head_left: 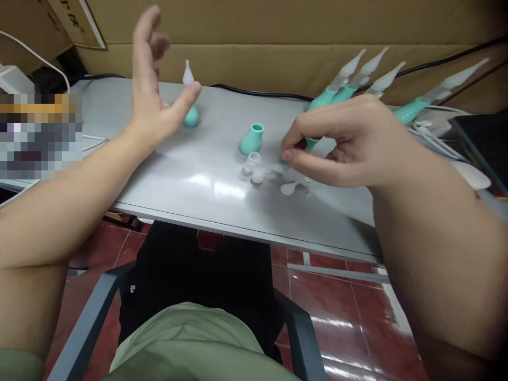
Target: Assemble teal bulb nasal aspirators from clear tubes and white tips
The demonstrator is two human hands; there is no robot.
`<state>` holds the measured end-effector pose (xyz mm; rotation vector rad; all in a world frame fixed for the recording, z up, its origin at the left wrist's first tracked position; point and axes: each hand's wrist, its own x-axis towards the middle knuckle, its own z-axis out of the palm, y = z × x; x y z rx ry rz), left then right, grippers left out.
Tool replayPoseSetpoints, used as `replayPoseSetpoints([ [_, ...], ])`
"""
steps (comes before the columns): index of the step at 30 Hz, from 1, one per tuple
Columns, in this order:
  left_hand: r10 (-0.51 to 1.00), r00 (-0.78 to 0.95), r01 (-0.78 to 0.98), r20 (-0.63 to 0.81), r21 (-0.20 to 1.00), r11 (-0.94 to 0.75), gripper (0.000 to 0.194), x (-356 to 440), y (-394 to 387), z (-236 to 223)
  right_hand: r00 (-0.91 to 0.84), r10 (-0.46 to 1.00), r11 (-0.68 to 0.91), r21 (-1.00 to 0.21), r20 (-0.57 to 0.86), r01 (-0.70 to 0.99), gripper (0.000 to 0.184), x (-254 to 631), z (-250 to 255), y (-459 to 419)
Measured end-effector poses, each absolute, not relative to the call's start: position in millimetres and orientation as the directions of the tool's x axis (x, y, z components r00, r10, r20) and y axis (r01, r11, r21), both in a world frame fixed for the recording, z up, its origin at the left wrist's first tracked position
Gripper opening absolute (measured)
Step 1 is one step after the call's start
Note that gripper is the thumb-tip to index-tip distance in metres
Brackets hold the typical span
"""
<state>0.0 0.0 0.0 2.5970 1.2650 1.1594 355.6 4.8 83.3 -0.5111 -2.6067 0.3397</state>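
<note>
Left hand up and open, right hand bent low over the small parts

Here we are at the grey table [186,203], and the left hand [151,106] is up in the air, fingers raised and thumb spread wide, nothing in its grip! That thumb crosses in front of a nozzled bulb [191,117], teal below and white on top, standing near the back edge; whether they touch, I can't tell.

Over to the right hand [357,140], palm down, thumb and forefinger brought close together at the tips. Is anything pinched there? Can't tell from here.

Between the 2 hands sits the open bulb [251,143], teal, its round mouth facing up and tipped slightly right. Just in front of it lie the clear and white pieces [257,175], bunched together, and to their right a white tip [288,188] lies flat on the tabletop, below the right fingertips.

Behind and beside the right hand, 4 long-tipped bulbs [410,110] slant up to the right, partly hidden by hand and wrist. A black cable [257,93] runs along the back, against the cardboard [246,63]
</note>
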Motion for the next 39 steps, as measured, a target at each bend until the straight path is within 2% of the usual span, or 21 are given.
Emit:
replayPoseSetpoints([
  [4, 0.631, 0.538, 0.659, 0.560, 0.187, -0.728, 0.069, 51, -54, 31, -0.891, 0.335, 0.929, -0.265, 0.306, 0.259, 0.015, 361, 82, 6],
  [8, 0.622, 0.602, 0.691, 0.501, 0.062, -0.720, 0.044, 49, -66, 58, -0.924, 0.242, 0.965, -0.176, 0.295, 0.196, 0.010, 361, 73, 10],
  [10, 0.589, 0.668, 0.680, 0.455, -0.052, -0.731, 0.026, 43, -67, 71, -0.932, 0.225, 0.972, -0.132, 0.285, 0.195, 0.011, 360, 69, 11],
  [12, 0.530, 0.763, 0.621, 0.370, -0.192, -0.760, 0.023, 44, -67, 81, -0.937, 0.215, 0.976, -0.104, 0.276, 0.194, 0.015, 358, 66, 11],
  [14, 0.493, 0.824, 0.559, 0.278, -0.258, -0.788, 0.017, 51, -66, 85, -0.943, 0.205, 0.978, -0.092, 0.263, 0.187, 0.016, 357, 64, 10],
  [19, 0.486, 0.836, 0.533, 0.256, -0.165, -0.830, 0.007, 70, -51, 77, -0.948, 0.227, 0.973, -0.093, 0.222, 0.212, 0.018, 355, 63, 11],
  [22, 0.484, 0.836, 0.539, 0.259, -0.219, -0.814, 0.005, 72, -44, 68, -0.948, 0.249, 0.968, -0.085, 0.199, 0.236, 0.022, 356, 60, 12],
  [26, 0.451, 0.841, 0.523, 0.297, -0.239, -0.818, 0.011, 69, -40, 56, -0.951, 0.260, 0.965, -0.091, 0.170, 0.247, 0.021, 358, 58, 14],
  [30, 0.458, 0.807, 0.538, 0.373, -0.143, -0.831, 0.018, 66, -37, 49, -0.952, 0.272, 0.957, -0.140, 0.141, 0.253, 0.023, 358, 58, 15],
  [35, 0.458, 0.816, 0.510, 0.353, -0.065, -0.858, 0.026, 65, -39, 48, -0.950, 0.289, 0.948, -0.175, 0.117, 0.267, 0.025, 356, 61, 13],
  [39, 0.443, 0.824, 0.490, 0.353, -0.051, -0.870, 0.023, 65, -41, 48, -0.949, 0.287, 0.942, -0.216, 0.133, 0.255, 0.022, 355, 64, 12],
])
